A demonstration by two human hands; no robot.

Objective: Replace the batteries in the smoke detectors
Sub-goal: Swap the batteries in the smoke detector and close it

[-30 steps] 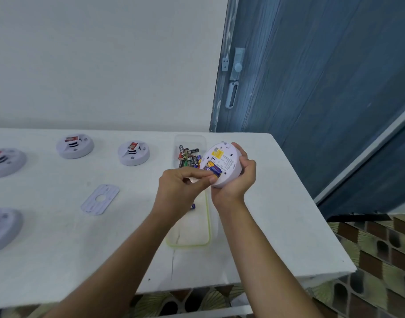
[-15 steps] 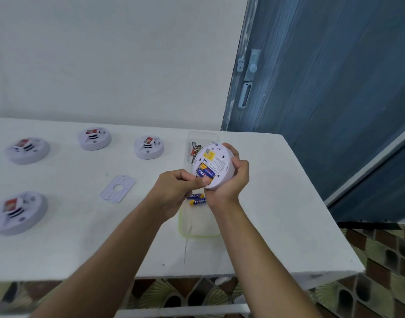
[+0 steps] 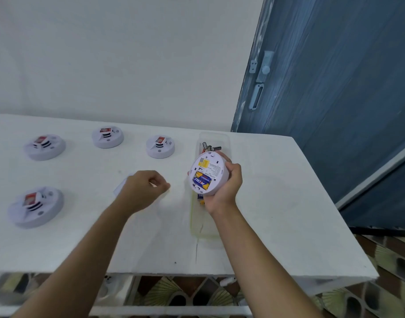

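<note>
My right hand (image 3: pixel 227 188) grips a round white smoke detector (image 3: pixel 214 172) above the clear tray (image 3: pixel 202 228), with its back turned to me. Blue and yellow batteries (image 3: pixel 202 180) sit in its open compartment. My left hand (image 3: pixel 141 189) hovers to the left of it over the table, fingers curled and holding nothing. It covers most of the flat white cover plate (image 3: pixel 119 188), of which only a corner shows.
Several other white smoke detectors lie on the white table (image 3: pixel 277 203): three in a back row (image 3: pixel 160 146) (image 3: pixel 107 136) (image 3: pixel 44 146) and one nearer at the left (image 3: pixel 36 206). Loose batteries (image 3: pixel 211 147) lie at the tray's far end. A blue door (image 3: pixel 334 88) stands at the right.
My left hand has let go of the detector's battery compartment and moved left, over the cover plate. My right hand still holds the detector; the view has shifted left.
</note>
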